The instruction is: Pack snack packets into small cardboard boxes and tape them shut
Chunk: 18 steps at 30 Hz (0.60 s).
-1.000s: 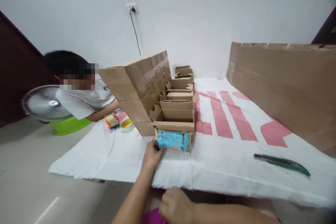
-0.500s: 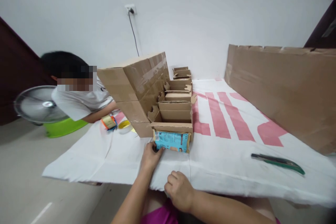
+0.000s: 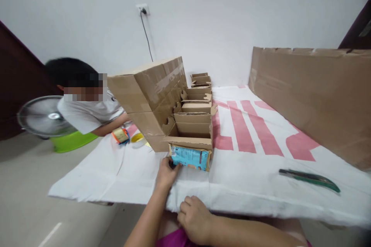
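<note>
My left hand (image 3: 166, 171) grips the lower left corner of a small open cardboard box (image 3: 191, 150) whose front bears a blue printed label (image 3: 189, 157). The box stands on a white sheet with red marks (image 3: 246, 162). My right hand (image 3: 195, 220) hangs below the sheet's near edge, fingers curled in a loose fist, and what it holds, if anything, is hidden. Behind the small box a row of similar open boxes (image 3: 197, 102) runs toward the wall.
A stack of larger taped cartons (image 3: 150, 96) stands left of the row. A green-handled knife (image 3: 310, 179) lies at the right. Flat cardboard (image 3: 313, 96) leans at the far right. A person in a white shirt (image 3: 87, 110) bends at the left, near tape rolls (image 3: 123, 135), a fan (image 3: 43, 117) and a green basin (image 3: 72, 141).
My right hand rose from below toward the sheet's near edge, then dropped back slightly. My left hand has stayed on the box corner.
</note>
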Available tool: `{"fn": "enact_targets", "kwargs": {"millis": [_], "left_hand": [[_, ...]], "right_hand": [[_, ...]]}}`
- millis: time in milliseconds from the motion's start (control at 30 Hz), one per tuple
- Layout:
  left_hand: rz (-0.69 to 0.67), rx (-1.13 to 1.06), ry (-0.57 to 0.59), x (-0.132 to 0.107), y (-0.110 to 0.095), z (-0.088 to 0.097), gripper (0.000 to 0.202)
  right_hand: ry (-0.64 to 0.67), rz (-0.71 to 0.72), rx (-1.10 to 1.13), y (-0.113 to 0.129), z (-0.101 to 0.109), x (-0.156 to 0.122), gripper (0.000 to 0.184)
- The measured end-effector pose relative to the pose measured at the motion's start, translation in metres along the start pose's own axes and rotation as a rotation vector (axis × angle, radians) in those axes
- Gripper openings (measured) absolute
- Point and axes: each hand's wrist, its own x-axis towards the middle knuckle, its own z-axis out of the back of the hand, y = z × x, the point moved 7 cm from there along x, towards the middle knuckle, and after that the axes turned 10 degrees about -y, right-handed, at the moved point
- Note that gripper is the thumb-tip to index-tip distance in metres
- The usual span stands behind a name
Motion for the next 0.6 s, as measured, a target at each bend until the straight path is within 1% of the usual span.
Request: {"fn": "enact_targets", "kwargs": {"millis": [67, 133, 233, 300, 367, 433, 533, 600], "left_hand": [[0.009, 0.006, 0.007, 0.000, 0.000, 0.000, 0.030], [0.017, 0.008, 0.016, 0.000, 0.000, 0.000, 0.029], [0.028, 0.005, 0.033, -0.001, 0.000, 0.000, 0.029], [0.036, 0.004, 0.042, -0.002, -0.001, 0.000, 0.030], [0.042, 0.004, 0.050, -0.002, 0.000, 0.000, 0.030], [0.046, 0.003, 0.056, -0.002, 0.000, -0.001, 0.030], [0.049, 0.003, 0.065, -0.003, 0.000, -0.001, 0.030], [0.052, 0.005, 0.068, -0.003, 0.000, -0.002, 0.031]], "right_hand": [[-0.003, -0.033, 0.082, -0.005, 0.014, 0.001, 0.016], [-0.033, -0.112, 0.149, -0.022, 0.032, 0.002, 0.018], [-0.099, -0.308, 0.183, -0.066, 0.057, 0.000, 0.015], [-0.152, -0.419, 0.183, -0.097, 0.068, -0.003, 0.017], [-0.198, -0.479, 0.172, -0.119, 0.072, -0.009, 0.022], [-0.230, -0.499, 0.168, -0.131, 0.069, -0.014, 0.029], [-0.267, -0.502, 0.185, -0.135, 0.060, -0.022, 0.037], [-0.291, -0.500, 0.201, -0.134, 0.056, -0.024, 0.036]]}}
